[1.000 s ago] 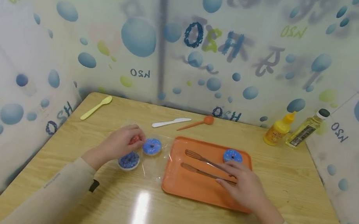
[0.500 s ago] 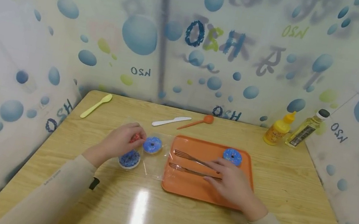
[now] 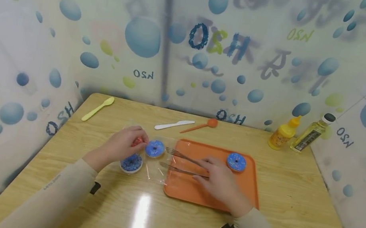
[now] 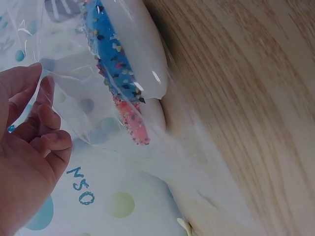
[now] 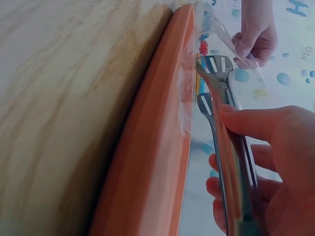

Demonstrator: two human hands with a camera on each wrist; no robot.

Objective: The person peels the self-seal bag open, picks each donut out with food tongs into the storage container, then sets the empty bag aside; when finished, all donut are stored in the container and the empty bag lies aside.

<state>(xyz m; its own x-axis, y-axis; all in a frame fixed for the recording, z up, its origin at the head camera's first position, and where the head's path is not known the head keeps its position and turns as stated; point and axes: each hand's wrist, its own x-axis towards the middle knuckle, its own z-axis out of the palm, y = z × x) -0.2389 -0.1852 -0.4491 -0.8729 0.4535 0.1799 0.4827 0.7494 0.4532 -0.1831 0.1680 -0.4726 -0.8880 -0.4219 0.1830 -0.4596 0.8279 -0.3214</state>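
My left hand (image 3: 116, 145) pinches the edge of a clear plastic bag (image 4: 74, 98) between thumb and fingertips. Inside the bag are a light blue donut (image 3: 160, 146), a darker blue sprinkled donut (image 4: 115, 59) and a red one (image 4: 132, 120), partly covered by the hand in the head view. My right hand (image 3: 224, 183) grips metal tongs (image 5: 224, 103), whose two arms stand apart. The tongs' slotted tips reach past the left edge of the orange tray (image 3: 184, 193), over the bag's right part. Another blue donut (image 3: 238, 167) lies on the tray at its back right.
Behind the tray lie a white knife (image 3: 174, 125) and an orange spoon (image 3: 212, 123). A yellow-green spoon (image 3: 98, 108) lies at the back left. At the back right stand a yellow squeeze bottle (image 3: 281, 136) and an oil bottle (image 3: 311, 133). Printed sheeting surrounds the table.
My right hand has moved left with the tongs, from over the tray to the bag's side. My left hand stays at the bag in nearly the same place.
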